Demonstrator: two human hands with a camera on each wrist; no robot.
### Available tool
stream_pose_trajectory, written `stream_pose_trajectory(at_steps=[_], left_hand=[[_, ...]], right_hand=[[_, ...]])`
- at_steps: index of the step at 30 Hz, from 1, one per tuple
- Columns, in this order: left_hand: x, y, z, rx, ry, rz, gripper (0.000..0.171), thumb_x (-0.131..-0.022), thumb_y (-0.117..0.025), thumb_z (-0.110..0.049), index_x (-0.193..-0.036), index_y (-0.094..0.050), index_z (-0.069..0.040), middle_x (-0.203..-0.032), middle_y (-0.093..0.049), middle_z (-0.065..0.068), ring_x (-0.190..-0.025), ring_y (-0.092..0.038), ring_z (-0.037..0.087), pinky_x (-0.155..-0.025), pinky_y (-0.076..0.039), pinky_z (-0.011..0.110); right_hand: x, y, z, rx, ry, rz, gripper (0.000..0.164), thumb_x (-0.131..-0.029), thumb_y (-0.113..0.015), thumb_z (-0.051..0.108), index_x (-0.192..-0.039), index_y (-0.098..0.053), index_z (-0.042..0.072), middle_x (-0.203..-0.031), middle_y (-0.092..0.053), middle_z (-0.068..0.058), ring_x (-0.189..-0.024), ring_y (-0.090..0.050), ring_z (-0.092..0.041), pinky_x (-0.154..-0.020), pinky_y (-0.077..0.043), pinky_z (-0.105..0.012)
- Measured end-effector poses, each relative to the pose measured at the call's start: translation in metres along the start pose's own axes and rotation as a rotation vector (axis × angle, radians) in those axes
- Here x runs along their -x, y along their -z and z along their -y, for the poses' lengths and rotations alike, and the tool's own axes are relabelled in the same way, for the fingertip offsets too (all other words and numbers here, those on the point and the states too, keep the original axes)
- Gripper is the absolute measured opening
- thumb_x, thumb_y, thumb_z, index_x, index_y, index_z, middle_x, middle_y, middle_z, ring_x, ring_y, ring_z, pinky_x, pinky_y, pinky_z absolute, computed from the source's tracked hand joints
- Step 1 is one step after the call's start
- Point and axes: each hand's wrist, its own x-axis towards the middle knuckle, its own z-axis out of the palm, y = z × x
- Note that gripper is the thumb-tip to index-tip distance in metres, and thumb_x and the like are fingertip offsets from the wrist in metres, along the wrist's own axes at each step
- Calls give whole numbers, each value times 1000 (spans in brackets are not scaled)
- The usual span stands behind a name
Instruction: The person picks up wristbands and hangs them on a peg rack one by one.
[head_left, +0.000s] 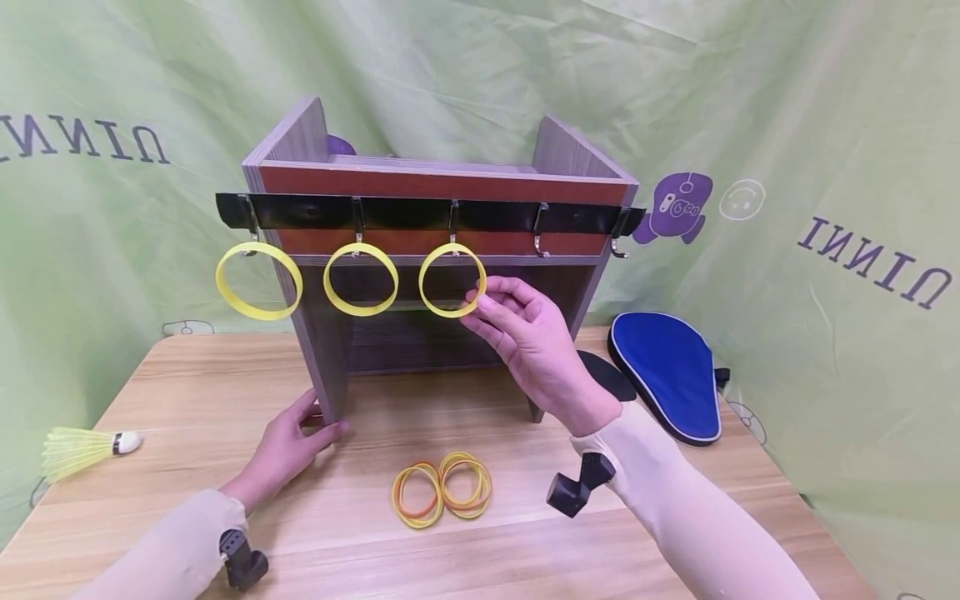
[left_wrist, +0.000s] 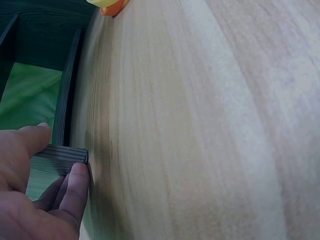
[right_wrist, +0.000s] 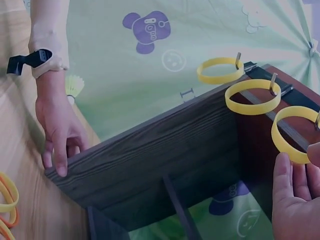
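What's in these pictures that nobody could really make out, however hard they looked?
Head view: how many loose bands lie there; they overlap one another.
Head view: the dark disc's full outline; the right wrist partly covers it.
Head view: what, if anything, the blue case contains; its cover hides that.
Left wrist view: what the yellow-and-orange thing is; the top edge cuts it off.
Right wrist view: all of the right hand; the right edge crops it.

We see the left hand (left_wrist: 30, 215) gripping a dark board's end (left_wrist: 62, 154) beside the wooden tabletop (left_wrist: 190, 125); 1 yellow-and-orange thing (left_wrist: 114, 7) above seems too cropped to identify.
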Motion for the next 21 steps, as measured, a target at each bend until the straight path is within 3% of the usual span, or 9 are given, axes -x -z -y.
stream_pose_trajectory(at_steps=[3,10,15,18,21], left_hand=[[1,0,1,0,8,2,66,-97,-77,-23,-153,-47,-5,-132,-70,27,-118,-70,39,-94,-54,28],[3,-2,2,10,3,5,65,-96,-77,-21,-152,-48,-5,-131,-70,28,-117,-70,39,-94,-55,35],[2,-1,2,4,10,10,66,-97,-77,-22,-153,-47,-6,-131,-69,28,-118,-69,40,-92,-54,26],[1,0,0,6,5,9,65,-97,-76,-22,-152,-47,-5,-131,-69,29,-118,-69,41,-91,-54,26],[1,1,-1,8,7,12,64,-97,-76,-22,-151,-48,-4,-131,-69,29,-118,-69,42,-91,-54,27]], right_hand=[[0,1,-1,1,-9,3,21,-103,-51,-7,-122,-56,-1,-104,-72,-3,-99,-74,-11,-96,-60,-29],[0,2,-7,-7,-24,9,19,-103,-52,-6,-117,-59,5,-105,-72,-2,-95,-75,-13,-95,-61,-29],[1,4,-20,-10,-51,27,18,-104,-51,-6,-113,-61,5,-102,-73,-3,-96,-75,-14,-94,-61,-29],[2,6,-31,39,-92,50,16,-104,-51,-7,-117,-59,-3,-101,-72,-5,-95,-74,-14,-93,-61,-28],[4,9,-45,170,-156,89,21,-103,-53,-5,-122,-56,-11,-103,-72,-11,-92,-74,-13,-91,-62,-29]])
